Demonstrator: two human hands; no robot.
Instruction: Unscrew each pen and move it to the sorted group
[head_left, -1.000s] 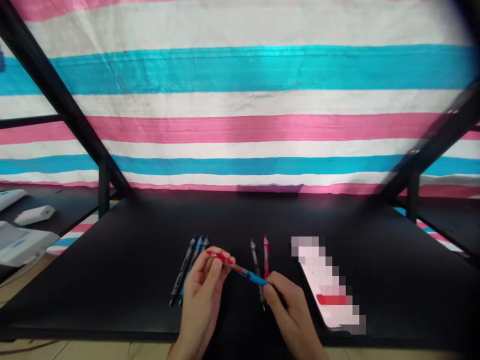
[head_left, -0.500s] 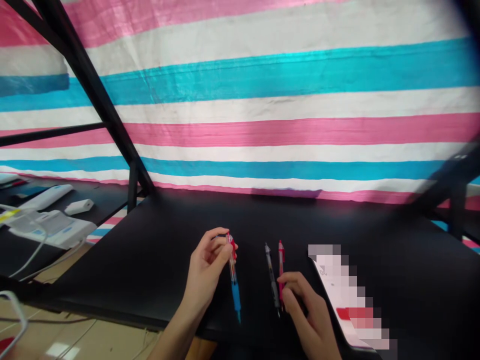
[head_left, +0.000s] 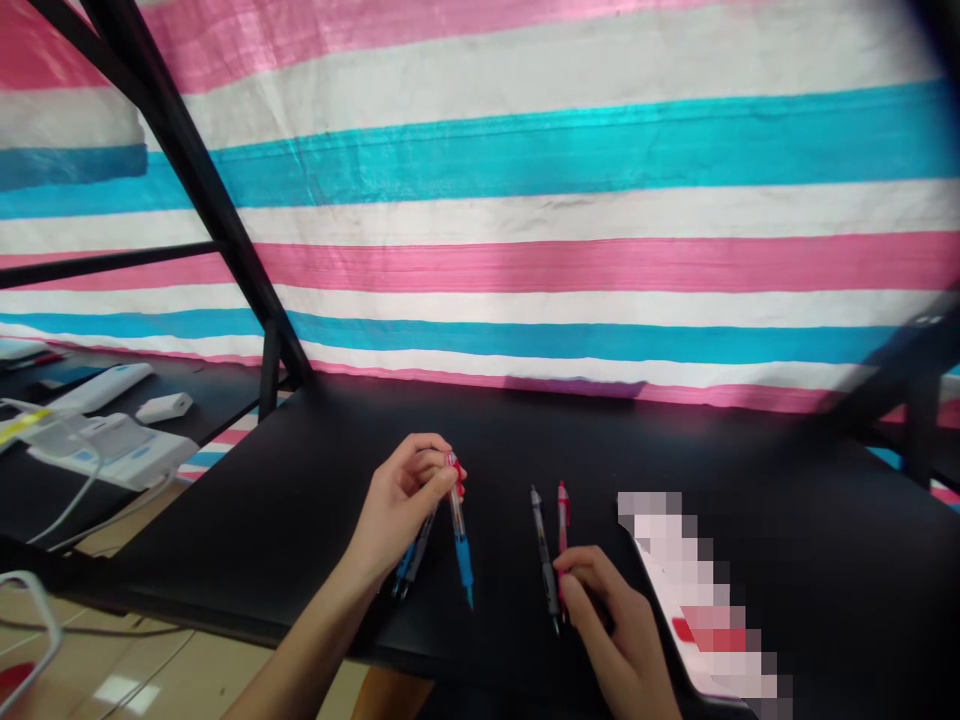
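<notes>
My left hand (head_left: 409, 500) pinches a pen (head_left: 461, 540) by its top end, thumb and fingers closed near the red clip. That pen has a clear barrel and a blue grip, and its tip points down towards me. Below my left hand lie a dark pen (head_left: 415, 567) and a blue pen (head_left: 402, 572), their upper parts hidden by the hand. My right hand (head_left: 611, 615) rests low on the table, thumb and forefinger closed about the lower part of a red pen (head_left: 563, 515). Beside it on the left lies a grey-black pen (head_left: 543, 545).
A pale, partly blurred-out flat object with a black edge (head_left: 656, 590) lies right of my right hand on the black table (head_left: 315, 470). White power strips (head_left: 120, 450) and cables are on another surface at left. Black frame bars and a striped sheet (head_left: 525, 260) stand behind.
My left hand has moved slightly up and left with the blue-gripped pen. The dark and blue pens beneath it now show. My right hand has stayed nearly still.
</notes>
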